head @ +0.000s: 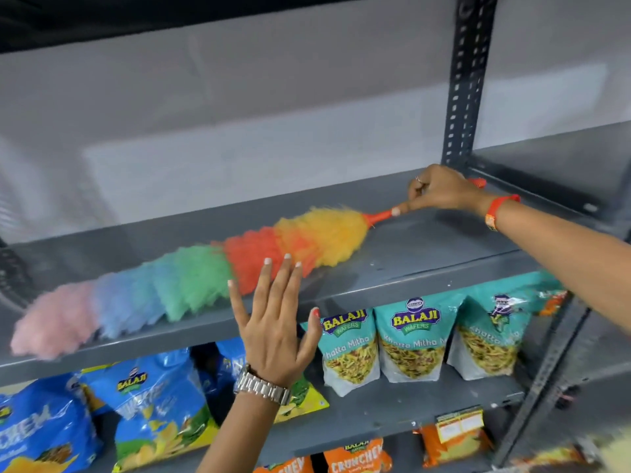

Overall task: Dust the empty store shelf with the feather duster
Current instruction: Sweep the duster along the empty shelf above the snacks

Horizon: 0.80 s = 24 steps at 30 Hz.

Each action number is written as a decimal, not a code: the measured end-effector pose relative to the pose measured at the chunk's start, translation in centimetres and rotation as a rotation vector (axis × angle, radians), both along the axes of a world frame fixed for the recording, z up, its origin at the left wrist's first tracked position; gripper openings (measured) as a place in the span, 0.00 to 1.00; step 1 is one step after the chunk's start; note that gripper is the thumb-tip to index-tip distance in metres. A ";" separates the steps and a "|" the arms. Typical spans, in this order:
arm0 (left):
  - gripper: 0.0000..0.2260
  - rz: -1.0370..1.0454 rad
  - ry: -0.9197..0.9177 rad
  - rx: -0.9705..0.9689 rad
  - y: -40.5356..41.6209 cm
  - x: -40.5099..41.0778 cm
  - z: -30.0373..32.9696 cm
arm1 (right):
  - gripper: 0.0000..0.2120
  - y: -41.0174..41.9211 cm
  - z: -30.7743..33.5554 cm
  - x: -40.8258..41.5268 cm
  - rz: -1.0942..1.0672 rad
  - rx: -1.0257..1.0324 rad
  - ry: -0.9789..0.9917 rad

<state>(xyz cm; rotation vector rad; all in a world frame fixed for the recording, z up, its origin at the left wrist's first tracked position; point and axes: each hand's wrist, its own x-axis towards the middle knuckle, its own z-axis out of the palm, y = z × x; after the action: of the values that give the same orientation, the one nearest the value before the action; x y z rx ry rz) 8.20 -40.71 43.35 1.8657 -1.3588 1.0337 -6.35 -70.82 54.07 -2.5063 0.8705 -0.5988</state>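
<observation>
A long rainbow feather duster (191, 278) lies across the grey metal shelf (426, 240), its pink tip at the front left edge and its orange handle toward the back right. My right hand (440, 192) is shut on the orange handle near the dark upright post. My left hand (273, 322) hovers open with fingers spread in front of the shelf's front edge, just below the duster's red section, not touching it. A silver watch is on that wrist.
A perforated dark upright post (467, 80) stands at the shelf's back right. Below, teal snack bags (413, 339) and blue chip bags (150, 397) fill the lower shelf. Orange packets (358, 459) sit on the lowest shelf. A pale wall is behind.
</observation>
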 end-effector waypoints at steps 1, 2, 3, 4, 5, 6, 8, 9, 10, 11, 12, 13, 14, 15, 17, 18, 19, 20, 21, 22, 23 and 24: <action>0.25 -0.003 -0.003 0.013 -0.5 -0.2 0.1 | 0.30 -0.5 -0.3 -0.2 0.010 0.022 0.006; 0.25 -0.004 -0.006 0.022 -0.8 -0.4 0.2 | 0.32 -0.9 -0.6 -0.3 0.019 0.036 0.016; 0.25 -0.005 -0.008 0.029 -1.3 -0.6 0.2 | 0.33 -1.3 -0.8 -0.4 0.023 0.039 0.026; 0.25 0.000 -0.009 0.036 -1.5 -0.8 0.3 | 0.31 -1.6 -0.8 -0.5 0.021 0.036 0.039; 0.25 0.010 -0.008 0.040 -1.8 -0.9 0.3 | 0.29 -2.0 -0.7 -0.5 0.006 0.029 0.052; 0.25 0.024 -0.002 0.044 -1.9 -1.0 0.2 | 0.27 -2.2 -0.5 -0.4 -0.015 0.020 0.065; 0.25 0.042 0.004 0.046 -2.1 -1.1 0.1 | 0.27 -2.8 0.1 -0.2 -0.091 -0.011 0.094; 0.24 0.046 0.000 0.045 -2.1 -1.1 0.0 | 0.27 -3.1 0.3 0.0 -0.139 -0.041 0.105; 0.24 0.048 -0.006 0.043 -2.2 -1.1 0.0 | 0.28 -3.4 0.5 0.1 -0.194 -0.083 0.110; 0.24 0.051 -0.011 0.044 -2.2 -1.1 -0.1 | 0.29 -3.6 0.5 0.4 -0.252 -0.145 0.106; 0.24 0.054 -0.016 0.043 -2.1 -1.0 -0.1 | 0.30 -3.8 0.6 0.7 -0.309 -0.214 0.094; 0.24 0.053 -0.021 0.039 -2.1 -1.0 -0.1 | 0.30 -3.9 0.7 0.8 -0.355 -0.278 0.080; 0.24 0.053 -0.029 0.034 -2.1 -1.0 -0.1 | 0.30 -4.0 0.9 1.0 -0.380 -0.316 0.061; 0.23 0.052 -0.036 0.032 -2.1 -1.1 -0.2 | 0.30 -3.9 1.1 1.1 -0.387 -0.318 0.040; 0.23 0.049 -0.030 0.026 -1.9 -1.1 -0.2 | 0.30 -3.7 1.4 1.5 -0.363 -0.294 -0.005; 0.23 0.047 -0.023 0.021 -1.9 -1.1 -0.1 | 0.30 -3.5 1.5 1.6 -0.347 -0.287 -0.032; 0.24 0.047 -0.017 0.020 -1.9 -1.2 0.0 | 0.29 -3.3 1.6 1.6 -0.330 -0.276 -0.061; 0.24 0.045 -0.011 0.023 -1.9 -1.3 0.0 | 0.29 -3.2 1.6 1.4 -0.311 -0.253 -0.094; 0.24 0.041 -0.003 0.025 -1.8 -1.3 0.0 | 0.28 -3.1 1.7 1.0 -0.289 -0.230 -0.122; 0.24 0.032 0.005 0.024 -1.8 -1.5 -0.1 | 0.28 -3.0 1.8 0.3 -0.264 -0.202 -0.140; 0.24 0.021 0.009 0.021 -1.7 -1.6 -0.2 | 0.27 -2.9 1.8 -0.5 -0.239 -0.169 -0.149; 0.24 0.009 0.006 0.020 -1.7 -1.9 -0.2 | 0.26 -2.8 1.8 -1.3 -0.210 -0.131 -0.153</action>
<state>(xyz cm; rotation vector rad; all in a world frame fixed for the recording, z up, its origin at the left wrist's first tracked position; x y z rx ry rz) 6.33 -42.43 43.11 1.8899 -1.3624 1.0217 -7.67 -73.64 55.88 -2.4605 1.0742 -0.9307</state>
